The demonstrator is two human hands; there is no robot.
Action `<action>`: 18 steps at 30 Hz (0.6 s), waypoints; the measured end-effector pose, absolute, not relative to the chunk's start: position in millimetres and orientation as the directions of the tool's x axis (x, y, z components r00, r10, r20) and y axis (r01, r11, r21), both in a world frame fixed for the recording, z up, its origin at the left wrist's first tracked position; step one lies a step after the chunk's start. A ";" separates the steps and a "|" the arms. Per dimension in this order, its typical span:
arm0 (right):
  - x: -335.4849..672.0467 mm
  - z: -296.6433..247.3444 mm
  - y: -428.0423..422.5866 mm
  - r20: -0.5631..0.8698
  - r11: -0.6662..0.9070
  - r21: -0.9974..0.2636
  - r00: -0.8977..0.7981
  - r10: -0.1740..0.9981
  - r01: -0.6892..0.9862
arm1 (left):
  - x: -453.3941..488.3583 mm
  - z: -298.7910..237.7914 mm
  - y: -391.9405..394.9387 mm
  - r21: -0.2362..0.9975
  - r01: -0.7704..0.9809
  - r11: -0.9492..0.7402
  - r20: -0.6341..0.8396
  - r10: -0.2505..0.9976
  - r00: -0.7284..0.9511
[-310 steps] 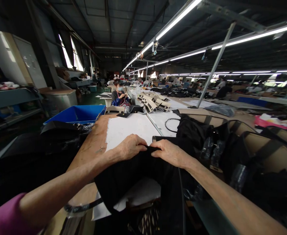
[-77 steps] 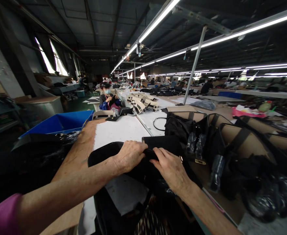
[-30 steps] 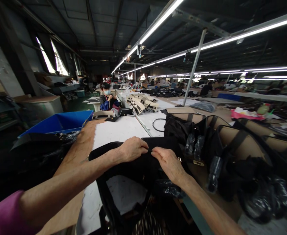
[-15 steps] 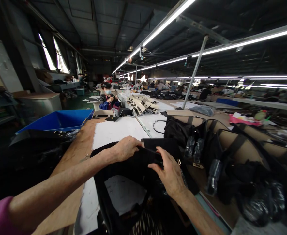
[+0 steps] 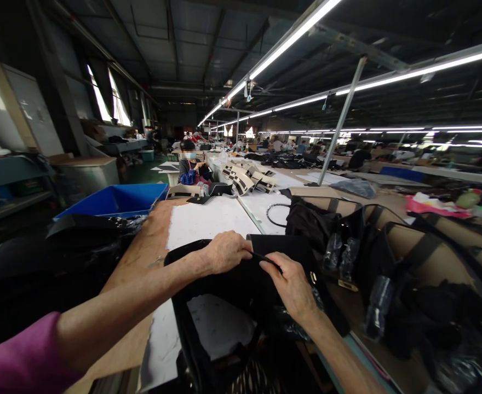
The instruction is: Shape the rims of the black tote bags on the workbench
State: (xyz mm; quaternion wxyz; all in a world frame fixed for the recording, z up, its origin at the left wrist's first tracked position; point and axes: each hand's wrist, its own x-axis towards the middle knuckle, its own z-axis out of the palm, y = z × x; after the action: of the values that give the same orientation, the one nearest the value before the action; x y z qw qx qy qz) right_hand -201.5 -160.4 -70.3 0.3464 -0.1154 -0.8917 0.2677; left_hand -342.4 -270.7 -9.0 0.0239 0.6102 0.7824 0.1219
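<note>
A black bag lies open on the wooden worktable in front of me. My left hand is closed on the far rim of the bag. My right hand pinches a thin black strip along the same rim, just right of the left hand. A black strap loops down the bag's left side toward me. White paper shows through the bag's opening below my hands.
Tan bags with black straps and plastic-wrapped fittings crowd the right. A blue bin and black bags in plastic sit left. White paper covers the table ahead. A seated person works farther down the line.
My right hand has shifted from gripping the rim from the side to pinching a thin strip near the left hand. The bag has stayed in place; the view has drifted slightly.
</note>
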 end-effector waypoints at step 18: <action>-177.5 -108.8 -179.1 0.797 0.965 -0.194 -0.601 0.052 -0.174 | -357.8 -22.2 -434.7 0.806 0.087 0.586 -0.395 0.641 -0.658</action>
State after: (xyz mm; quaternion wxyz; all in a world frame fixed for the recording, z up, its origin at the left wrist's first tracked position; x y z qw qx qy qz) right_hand -177.5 -179.1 -108.8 0.4452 0.0345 -0.8857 0.1270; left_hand -357.8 -434.7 -22.2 0.3489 0.2224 0.8192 0.3972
